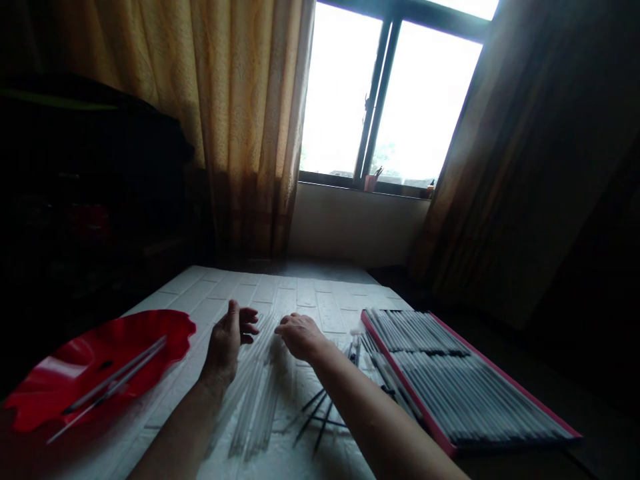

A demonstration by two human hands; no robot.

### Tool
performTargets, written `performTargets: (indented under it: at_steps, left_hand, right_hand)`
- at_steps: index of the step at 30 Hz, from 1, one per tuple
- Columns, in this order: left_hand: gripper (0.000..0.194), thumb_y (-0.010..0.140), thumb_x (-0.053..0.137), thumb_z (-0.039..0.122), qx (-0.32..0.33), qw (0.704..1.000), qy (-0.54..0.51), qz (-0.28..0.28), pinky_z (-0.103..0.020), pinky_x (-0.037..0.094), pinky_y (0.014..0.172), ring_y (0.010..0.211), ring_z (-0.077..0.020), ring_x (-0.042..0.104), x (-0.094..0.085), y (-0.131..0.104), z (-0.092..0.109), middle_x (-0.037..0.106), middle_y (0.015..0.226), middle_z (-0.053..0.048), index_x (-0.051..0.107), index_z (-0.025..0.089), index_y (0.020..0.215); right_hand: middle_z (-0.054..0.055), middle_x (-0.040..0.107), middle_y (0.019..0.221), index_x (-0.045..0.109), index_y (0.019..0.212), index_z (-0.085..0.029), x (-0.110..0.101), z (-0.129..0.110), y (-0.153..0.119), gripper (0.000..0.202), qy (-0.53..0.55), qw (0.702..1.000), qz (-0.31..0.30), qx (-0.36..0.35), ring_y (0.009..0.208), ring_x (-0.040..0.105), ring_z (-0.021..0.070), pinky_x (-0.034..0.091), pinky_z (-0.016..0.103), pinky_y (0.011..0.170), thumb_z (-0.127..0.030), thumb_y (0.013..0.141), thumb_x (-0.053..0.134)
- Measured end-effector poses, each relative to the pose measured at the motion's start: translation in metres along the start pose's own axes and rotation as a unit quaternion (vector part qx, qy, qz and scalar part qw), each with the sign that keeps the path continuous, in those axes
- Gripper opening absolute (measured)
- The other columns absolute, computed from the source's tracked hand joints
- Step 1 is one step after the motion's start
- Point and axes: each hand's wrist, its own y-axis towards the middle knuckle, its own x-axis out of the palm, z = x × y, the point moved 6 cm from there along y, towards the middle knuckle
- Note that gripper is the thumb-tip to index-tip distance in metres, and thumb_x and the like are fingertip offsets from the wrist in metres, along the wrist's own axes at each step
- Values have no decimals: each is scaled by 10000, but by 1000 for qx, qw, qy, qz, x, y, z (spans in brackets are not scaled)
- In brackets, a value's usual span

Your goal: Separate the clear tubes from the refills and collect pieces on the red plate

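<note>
Several long clear plastic tubes [255, 413] lie in a loose bundle on the white brick-patterned table top [320, 307]. At the left of their far ends is my left hand [225, 343], thumb raised and fingers apart, holding nothing I can see. Across from it, my right hand [300, 333] is closed over the tubes' right side, its fingertips pressed together; what they pinch, if anything, is hidden. Under my right forearm lie several thin dark sticks [323, 417], crossed over each other and partly covered by the arm.
On the left stands a red wavy-rimmed dish [150, 327] with slim pens or tubes [120, 380] in it. To the right, a pink-edged box [520, 377] holds two rows of packed slim pieces. More thin pieces lie along its left side. Behind are a curtain [250, 120] and window [345, 93].
</note>
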Motion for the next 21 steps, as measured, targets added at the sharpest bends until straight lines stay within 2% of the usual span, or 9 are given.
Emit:
performTargets:
  at_steps: [6,8,10,12,13,15,17,19,21]
  left_hand:
    - [673,695,447,783,8,999,31,-21,-225,420,430,508,-149,592,8,-2,0,644,651,-44,641,140,727]
    - [641,744,419,750,42,993,88,-69,-239,431,453,531,-160,598,16,-7,3,644,662,-44,637,147,744]
    - [539,774,468,674,84,974,154,-143,-259,457,517,582,-173,609,30,-18,6,651,666,-31,646,166,744]
    - [373,770,576,555,130,938,229,-224,-282,474,629,677,-189,625,47,-37,8,673,702,-20,673,196,737]
    - [291,780,594,493,162,905,292,-261,-293,470,684,726,-193,627,55,-48,7,687,743,-14,688,219,752]
    - [151,778,631,375,231,819,409,-330,-336,438,809,887,-222,613,73,-73,4,698,886,-25,706,244,778]
    - [94,769,652,321,250,758,479,-365,-370,408,857,945,-239,598,83,-90,-4,692,927,-26,709,255,803]
    - [82,767,652,299,243,728,520,-375,-374,403,855,944,-241,595,87,-98,-10,689,915,-27,704,250,806]
    - [79,774,634,280,233,716,541,-376,-357,408,838,926,-231,596,88,-99,-14,686,898,-26,694,239,804]
  right_hand:
    - [83,712,871,673,809,-172,-9,4,-4,154,-16,999,40,-16,822,637,200,464,280,703,-144,872,534]
    - [65,708,878,651,854,-186,-21,11,-12,119,-13,997,82,-7,838,632,188,456,268,730,-184,892,538]
    - [58,700,887,621,937,-191,-36,22,-27,109,-7,990,140,24,847,627,180,450,258,743,-213,913,517]
    - [60,693,881,590,1006,-183,-49,37,-50,148,0,976,206,75,835,627,179,450,258,742,-216,935,464]
    - [69,691,882,578,1023,-172,-54,45,-63,175,3,965,239,105,833,629,185,452,268,748,-214,947,425]
    - [99,686,892,563,1045,-145,-56,58,-92,241,5,940,298,164,839,636,202,462,300,759,-211,963,345]
    - [124,689,903,564,1048,-126,-54,65,-119,276,18,906,374,198,849,649,215,482,323,764,-226,963,320]
    - [122,701,907,583,1036,-138,-51,65,-141,262,52,864,462,192,843,664,213,506,323,758,-250,950,363]
    - [109,712,912,606,1026,-159,-47,64,-154,239,93,832,517,177,838,674,206,522,318,751,-260,937,409]
